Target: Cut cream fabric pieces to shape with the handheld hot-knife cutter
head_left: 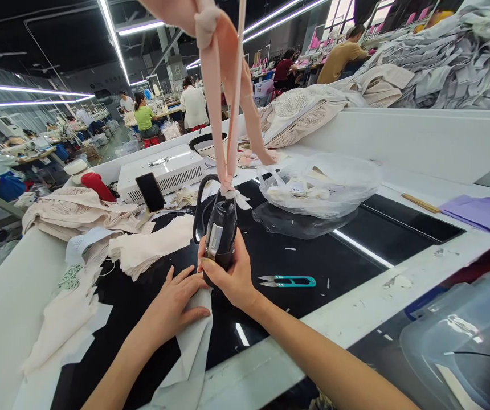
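Observation:
My right hand (232,276) is wrapped round a black corded hand-held electric tool (221,233) with a silver strip on its side. Pink fabric strips (216,108) tied to its top run upward out of view. The tool's lower end is hidden behind my hands. My left hand (179,302) lies flat with fingers apart on a pale fabric piece (194,347), close to the tool's base. The fabric hangs toward the near table edge. To the right of my right hand are teal thread snips (290,281) on the black glossy surface (266,250).
Stacked pale fabric pieces (155,245) lie left, near a phone (150,191) leaning before a white vented box (163,173). A clear plastic bag (319,185) holds scraps at the back. Purple cloth (482,212) sits right. Several people work at machines beyond.

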The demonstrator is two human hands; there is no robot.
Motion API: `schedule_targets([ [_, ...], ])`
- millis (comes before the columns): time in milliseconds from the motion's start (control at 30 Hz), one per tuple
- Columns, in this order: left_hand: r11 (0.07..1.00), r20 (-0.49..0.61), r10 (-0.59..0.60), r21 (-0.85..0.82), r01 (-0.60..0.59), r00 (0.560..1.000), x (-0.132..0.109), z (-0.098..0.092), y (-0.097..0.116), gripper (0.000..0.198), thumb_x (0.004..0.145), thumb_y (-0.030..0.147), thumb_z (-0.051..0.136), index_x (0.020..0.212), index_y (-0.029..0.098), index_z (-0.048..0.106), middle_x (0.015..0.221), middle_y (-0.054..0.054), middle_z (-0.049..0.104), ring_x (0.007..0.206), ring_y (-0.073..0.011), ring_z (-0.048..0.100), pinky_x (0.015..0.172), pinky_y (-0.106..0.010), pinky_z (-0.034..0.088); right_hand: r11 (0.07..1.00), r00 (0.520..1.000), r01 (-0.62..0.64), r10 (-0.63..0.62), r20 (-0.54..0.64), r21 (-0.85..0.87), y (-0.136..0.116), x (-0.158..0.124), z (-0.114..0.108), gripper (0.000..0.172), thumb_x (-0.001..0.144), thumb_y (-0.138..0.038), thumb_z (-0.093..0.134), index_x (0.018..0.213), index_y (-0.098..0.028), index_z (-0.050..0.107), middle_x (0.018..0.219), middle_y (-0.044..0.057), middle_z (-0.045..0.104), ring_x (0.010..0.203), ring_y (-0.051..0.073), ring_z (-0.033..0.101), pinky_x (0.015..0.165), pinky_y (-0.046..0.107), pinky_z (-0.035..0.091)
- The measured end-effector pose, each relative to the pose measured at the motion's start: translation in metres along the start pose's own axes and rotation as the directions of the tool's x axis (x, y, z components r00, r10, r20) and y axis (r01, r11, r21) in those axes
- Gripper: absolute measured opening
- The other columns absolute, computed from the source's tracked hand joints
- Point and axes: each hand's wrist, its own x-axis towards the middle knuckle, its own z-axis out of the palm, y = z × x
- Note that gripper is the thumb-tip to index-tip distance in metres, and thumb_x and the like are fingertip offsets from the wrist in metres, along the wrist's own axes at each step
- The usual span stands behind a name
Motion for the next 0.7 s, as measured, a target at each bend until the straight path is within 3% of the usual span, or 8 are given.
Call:
schedule_targets([
  [400,1.000,-0.008,0.008,0.010,-0.008,1.000,0.000,0.002,-0.001,0.054,0.091,0.022,0.075,0.140,0.032,0.054,0.153,-0.007,0.052,0.150,-0.0333,0.036,0.120,-0.072,0.015,0.999,1.000,-0.028,0.028,0.011,0.019,-0.007,-0.003,0.002,0.030,0.080,-0.034,0.074,0.099,-0.027,0.051,0.081,-0.002,0.061,0.064,0.014,0.057,0.055,0.028,0.051],
  [700,0.998,-0.077,0.064,0.013,-0.063,0.995,-0.001,0.011,-0.012,0.053,0.091,0.026,0.072,0.141,0.030,0.055,0.145,-0.010,0.060,0.142,-0.0337,0.048,0.120,-0.071,0.016,0.995,0.996,-0.085,0.085,0.005,0.055,-0.004,-0.015,0.003,0.038,0.076,-0.040,0.078,0.101,-0.027,0.052,0.080,-0.002,0.060,0.062,0.013,0.055,0.056,0.028,0.051],
])
